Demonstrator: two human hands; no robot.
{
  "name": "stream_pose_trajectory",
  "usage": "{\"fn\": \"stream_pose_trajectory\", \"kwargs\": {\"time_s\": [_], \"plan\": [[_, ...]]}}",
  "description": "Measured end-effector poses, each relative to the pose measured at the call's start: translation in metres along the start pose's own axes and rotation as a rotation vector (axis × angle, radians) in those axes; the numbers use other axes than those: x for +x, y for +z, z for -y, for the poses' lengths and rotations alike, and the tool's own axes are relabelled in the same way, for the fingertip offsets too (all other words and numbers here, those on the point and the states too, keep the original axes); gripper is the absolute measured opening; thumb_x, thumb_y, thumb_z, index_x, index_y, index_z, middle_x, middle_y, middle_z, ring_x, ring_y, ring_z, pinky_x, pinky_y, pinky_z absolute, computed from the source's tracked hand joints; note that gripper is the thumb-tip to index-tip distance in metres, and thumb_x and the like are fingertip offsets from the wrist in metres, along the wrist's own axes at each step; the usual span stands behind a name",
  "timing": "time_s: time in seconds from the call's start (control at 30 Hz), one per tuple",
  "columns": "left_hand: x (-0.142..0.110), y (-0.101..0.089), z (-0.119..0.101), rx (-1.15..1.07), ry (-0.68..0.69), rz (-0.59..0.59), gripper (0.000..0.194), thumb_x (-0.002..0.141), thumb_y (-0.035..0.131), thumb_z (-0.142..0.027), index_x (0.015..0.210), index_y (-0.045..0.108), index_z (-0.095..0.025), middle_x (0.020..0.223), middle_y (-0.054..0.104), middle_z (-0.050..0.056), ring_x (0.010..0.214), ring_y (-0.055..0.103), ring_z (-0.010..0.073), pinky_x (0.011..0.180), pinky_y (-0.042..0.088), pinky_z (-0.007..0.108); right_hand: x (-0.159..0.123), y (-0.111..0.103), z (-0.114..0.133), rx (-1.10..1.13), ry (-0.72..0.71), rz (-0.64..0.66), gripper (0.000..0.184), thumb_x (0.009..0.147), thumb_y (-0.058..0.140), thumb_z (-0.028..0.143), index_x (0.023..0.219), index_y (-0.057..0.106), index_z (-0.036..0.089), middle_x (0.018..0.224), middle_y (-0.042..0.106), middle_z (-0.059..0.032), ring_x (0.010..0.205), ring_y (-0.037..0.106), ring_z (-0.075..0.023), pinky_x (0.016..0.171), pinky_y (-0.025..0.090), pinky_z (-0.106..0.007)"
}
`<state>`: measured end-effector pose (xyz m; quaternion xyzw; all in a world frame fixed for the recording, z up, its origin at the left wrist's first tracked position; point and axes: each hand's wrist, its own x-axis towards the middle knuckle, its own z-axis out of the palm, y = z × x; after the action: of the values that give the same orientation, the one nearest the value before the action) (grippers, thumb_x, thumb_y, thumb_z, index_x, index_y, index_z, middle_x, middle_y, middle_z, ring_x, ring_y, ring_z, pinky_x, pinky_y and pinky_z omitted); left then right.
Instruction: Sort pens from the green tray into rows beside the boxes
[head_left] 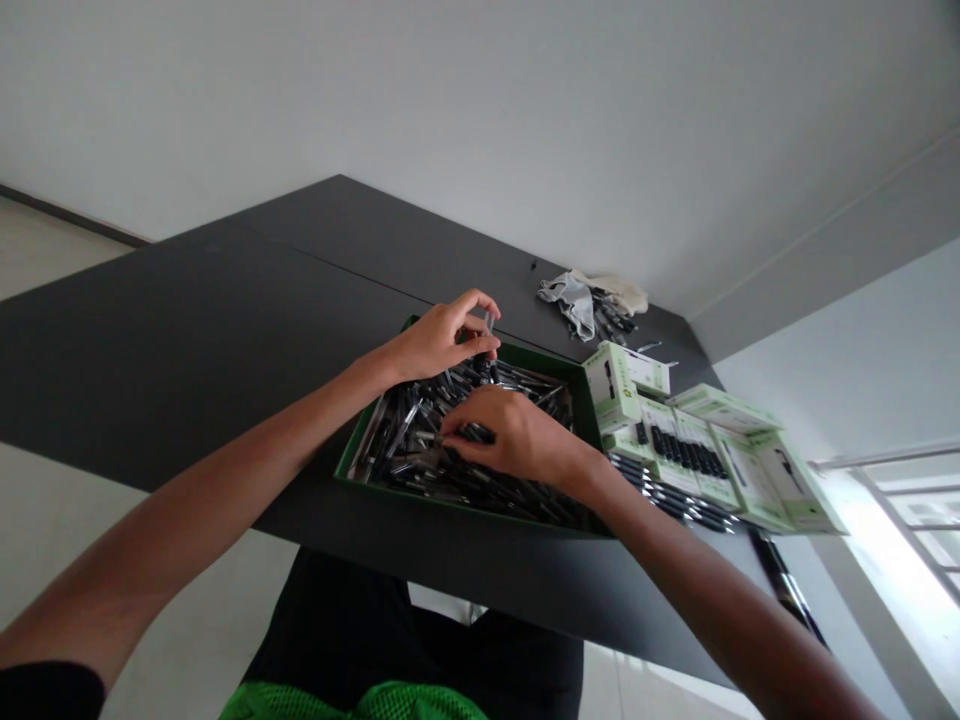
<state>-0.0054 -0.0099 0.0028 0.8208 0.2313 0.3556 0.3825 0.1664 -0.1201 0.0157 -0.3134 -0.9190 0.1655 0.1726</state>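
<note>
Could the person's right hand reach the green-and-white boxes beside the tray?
Probably yes: the right hand is down in the green tray, close to the green-and-white boxes, and only the tray's rim seems to lie between.

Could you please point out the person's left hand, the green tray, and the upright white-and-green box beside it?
left hand [441,340]: head view, on the back of the hand.
green tray [420,497]: head view, on its near rim.
white-and-green box [611,388]: head view, on its front face.

The person wears a black sleeve [49,690], black lower garment [405,625] and green mesh cloth [352,702].
</note>
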Motion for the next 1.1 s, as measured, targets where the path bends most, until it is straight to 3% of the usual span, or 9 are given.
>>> {"fn": "stream_pose_trajectory", "kwargs": {"time_s": [0.07,0.13,0.27,0.37,0.5,0.67,0.87,1.1], "plan": [[0.001,-0.001,0.001,-0.034,-0.003,0.017,0.034,0.100,0.067,-0.049,0.110,0.055,-0.019,0.093,0.084,0.005,0.084,0.077,0.0185,0.077,0.049,0.029,-0.007,-0.014,0.000,0.179,0.103,-0.178,0.008,0.097,0.072,0.020,0.101,0.078,0.018,0.092,0.080,-0.0021,0.079,0.071,-0.0139,0.078,0.055,-0.027],[0.001,-0.001,0.003,-0.029,0.011,0.034,0.039,0.098,0.068,-0.055,0.105,0.060,-0.018,0.095,0.084,0.006,0.087,0.077,0.0192,0.078,0.049,0.028,-0.013,-0.027,-0.002,0.219,0.166,-0.329,0.008,0.097,0.072,0.023,0.100,0.079,0.019,0.092,0.079,-0.0020,0.075,0.069,-0.0129,0.072,0.054,-0.026],[0.001,-0.002,0.001,0.006,-0.003,0.100,0.041,0.096,0.069,-0.058,0.105,0.066,-0.018,0.096,0.085,0.005,0.085,0.077,0.0185,0.073,0.048,0.027,-0.014,-0.049,-0.016,0.112,0.211,-0.557,0.016,0.101,0.066,0.025,0.105,0.081,0.022,0.099,0.077,-0.0048,0.080,0.067,-0.0149,0.070,0.052,-0.028],[-0.001,-0.002,0.000,0.000,-0.018,0.132,0.039,0.096,0.070,-0.056,0.106,0.069,-0.018,0.098,0.086,0.005,0.092,0.079,0.0201,0.077,0.051,0.028,-0.009,-0.060,-0.029,0.004,0.235,-0.631,0.021,0.102,0.061,0.022,0.106,0.082,0.022,0.098,0.077,-0.0054,0.084,0.068,-0.0171,0.074,0.053,-0.031],[-0.001,-0.001,0.001,0.005,-0.008,0.122,0.038,0.094,0.073,-0.055,0.105,0.071,-0.019,0.101,0.086,0.005,0.098,0.080,0.0213,0.089,0.054,0.031,0.000,-0.068,-0.034,-0.140,0.220,-0.572,0.019,0.098,0.064,0.019,0.100,0.083,0.022,0.096,0.075,-0.0060,0.081,0.064,-0.0171,0.072,0.050,-0.031],[0.000,0.000,0.005,0.010,0.007,0.142,0.036,0.095,0.072,-0.053,0.106,0.071,-0.019,0.099,0.086,0.003,0.099,0.081,0.0209,0.093,0.054,0.031,0.006,-0.074,-0.026,-0.177,0.211,-0.434,0.024,0.096,0.070,0.019,0.117,0.080,0.021,0.098,0.079,-0.0035,0.068,0.059,-0.0134,0.071,0.049,-0.030],[-0.001,-0.001,0.007,0.034,0.038,0.135,0.034,0.097,0.071,-0.051,0.108,0.070,-0.019,0.099,0.086,0.004,0.098,0.081,0.0205,0.092,0.054,0.031,0.008,-0.083,-0.023,-0.322,0.161,-0.339,0.018,0.103,0.063,0.023,0.105,0.081,0.022,0.108,0.081,-0.0057,0.099,0.072,-0.0221,0.092,0.048,-0.037],[0.000,0.000,0.006,0.008,0.026,0.136,0.033,0.096,0.071,-0.051,0.106,0.069,-0.020,0.097,0.086,0.003,0.099,0.081,0.0204,0.095,0.054,0.032,0.008,-0.086,-0.026,-0.442,0.155,-0.273,0.016,0.102,0.067,0.026,0.111,0.081,0.027,0.109,0.081,-0.0041,0.101,0.067,-0.0255,0.097,0.046,-0.042]]}}
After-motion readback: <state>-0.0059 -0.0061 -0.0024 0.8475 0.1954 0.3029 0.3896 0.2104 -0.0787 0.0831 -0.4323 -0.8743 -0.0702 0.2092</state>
